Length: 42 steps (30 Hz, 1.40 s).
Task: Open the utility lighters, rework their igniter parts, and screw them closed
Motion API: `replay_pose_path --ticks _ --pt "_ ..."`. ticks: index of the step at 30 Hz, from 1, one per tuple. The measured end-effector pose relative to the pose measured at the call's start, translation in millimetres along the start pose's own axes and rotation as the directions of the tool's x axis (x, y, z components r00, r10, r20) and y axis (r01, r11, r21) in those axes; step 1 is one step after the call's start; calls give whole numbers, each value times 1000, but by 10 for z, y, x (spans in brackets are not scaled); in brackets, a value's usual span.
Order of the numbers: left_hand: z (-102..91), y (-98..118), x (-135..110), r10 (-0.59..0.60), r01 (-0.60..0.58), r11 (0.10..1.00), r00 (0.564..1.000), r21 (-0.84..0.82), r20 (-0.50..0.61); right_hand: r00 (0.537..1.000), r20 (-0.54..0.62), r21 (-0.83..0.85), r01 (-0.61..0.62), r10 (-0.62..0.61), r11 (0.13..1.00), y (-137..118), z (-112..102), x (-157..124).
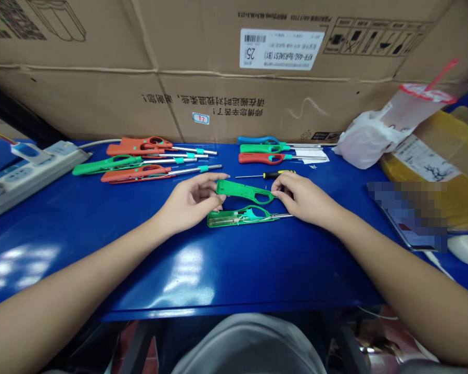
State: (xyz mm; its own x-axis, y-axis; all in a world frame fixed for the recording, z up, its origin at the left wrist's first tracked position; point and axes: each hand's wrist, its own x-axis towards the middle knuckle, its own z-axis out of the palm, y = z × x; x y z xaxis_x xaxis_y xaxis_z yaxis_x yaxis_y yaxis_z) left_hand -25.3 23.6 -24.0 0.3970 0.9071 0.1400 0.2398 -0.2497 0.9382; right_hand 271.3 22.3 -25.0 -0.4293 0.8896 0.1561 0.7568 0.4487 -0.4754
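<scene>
A green lighter casing half (244, 191), its hollow inner side facing me, is held level between my two hands. My left hand (191, 201) has its thumb and fingers around the casing's wide left end. At the narrow right end, just past the trigger loop, my right hand (296, 195) pinches it between thumb and forefinger. Just below lies an opened green lighter (237, 217) on the blue table, with its inner parts, a teal trigger and a thin wire showing. Its metal tube points right, the tip partly hidden by my right hand.
A yellow-black screwdriver (271, 175) lies behind my hands. Orange and green lighters (136, 171) lie back left beside a power strip (27, 171); blue, green and red ones (261, 157) back right. A phone (407, 218), bagged cup (398, 122) and cardboard box (203, 47) surround the table.
</scene>
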Motion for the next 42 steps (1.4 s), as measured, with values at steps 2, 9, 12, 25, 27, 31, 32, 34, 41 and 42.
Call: replay_pose_path --ticks 2,9,12,25,27,31,32,34,41,42 --pt "15 28 -2 -19 19 1000 999 -5 -45 999 -33 -6 6 -6 1000 -10 13 4" --pt "-35 60 20 49 -65 991 990 -117 -132 981 -82 417 -125 174 900 -60 -89 30" --pt "-51 51 -1 150 -161 982 982 -103 -113 950 145 577 -308 276 757 -83 -236 33" --pt "-137 182 -51 284 -366 851 924 376 257 970 106 454 -244 220 857 -248 -257 -66" --pt "-152 197 -55 269 -379 830 915 409 302 987 106 339 -150 121 929 -240 -246 -89" --pt "-180 216 -76 239 -405 788 896 464 375 981 154 137 94 -115 986 -232 -245 -131" --pt "-182 218 -83 231 -409 779 892 475 389 975 167 106 131 -148 986 -230 -245 -140" --pt "-182 223 -96 218 -417 765 884 491 413 967 185 59 165 -174 984 -224 -244 -153" --pt "-159 240 -113 191 -430 744 870 512 454 951 237 5 204 -199 979 -204 -222 -154" --pt "-157 239 -115 188 -429 741 871 517 454 950 240 -3 205 -199 979 -203 -218 -152"
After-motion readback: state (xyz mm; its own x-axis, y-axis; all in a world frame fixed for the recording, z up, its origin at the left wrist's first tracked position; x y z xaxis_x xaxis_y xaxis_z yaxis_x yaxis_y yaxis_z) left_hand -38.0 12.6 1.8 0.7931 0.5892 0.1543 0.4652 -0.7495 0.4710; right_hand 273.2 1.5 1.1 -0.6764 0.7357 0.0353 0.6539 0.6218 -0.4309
